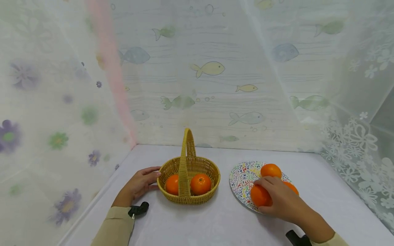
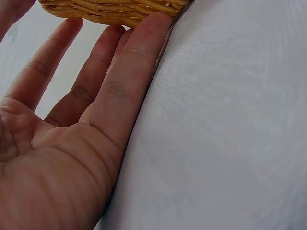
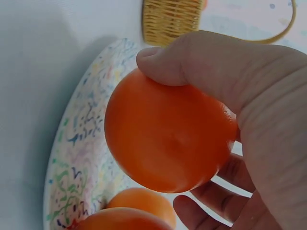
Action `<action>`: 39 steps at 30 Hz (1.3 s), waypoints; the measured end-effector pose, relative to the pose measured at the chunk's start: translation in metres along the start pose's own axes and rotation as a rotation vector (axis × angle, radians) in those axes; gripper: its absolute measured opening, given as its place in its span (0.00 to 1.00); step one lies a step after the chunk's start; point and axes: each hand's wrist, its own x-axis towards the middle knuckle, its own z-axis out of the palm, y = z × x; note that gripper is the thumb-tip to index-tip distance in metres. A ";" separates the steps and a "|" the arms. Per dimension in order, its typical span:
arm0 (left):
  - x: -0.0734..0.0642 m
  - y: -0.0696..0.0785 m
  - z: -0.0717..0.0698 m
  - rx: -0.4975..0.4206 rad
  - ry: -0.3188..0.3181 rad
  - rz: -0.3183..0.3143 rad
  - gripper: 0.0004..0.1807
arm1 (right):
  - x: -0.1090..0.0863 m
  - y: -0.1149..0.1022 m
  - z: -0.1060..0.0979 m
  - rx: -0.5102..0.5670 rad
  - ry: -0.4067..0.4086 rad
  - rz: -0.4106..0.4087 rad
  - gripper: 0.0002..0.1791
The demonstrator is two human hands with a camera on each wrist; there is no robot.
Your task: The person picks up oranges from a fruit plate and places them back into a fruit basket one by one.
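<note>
A yellow wicker basket with a tall handle stands mid-table, holding an orange on the right and another orange on the left. My left hand touches the basket's left side with extended fingers, as the left wrist view shows against the weave. Over the patterned plate, my right hand grips an orange between thumb and fingers. Two more oranges lie on that plate, one at the back and one partly hidden behind the hand.
A white cloth covers the table. Behind it hangs a fish-patterned curtain. A flowered sheet borders the left side, and lace-like netting borders the right.
</note>
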 end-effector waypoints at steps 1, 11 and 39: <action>0.000 0.000 0.000 0.004 0.000 0.001 0.33 | 0.001 -0.001 0.000 0.002 0.005 0.000 0.37; 0.001 -0.001 -0.001 -0.005 -0.009 0.004 0.29 | 0.014 -0.012 -0.006 0.069 0.009 0.036 0.42; -0.002 0.000 0.000 0.005 -0.058 0.033 0.32 | 0.054 -0.039 -0.015 0.259 0.124 -0.016 0.43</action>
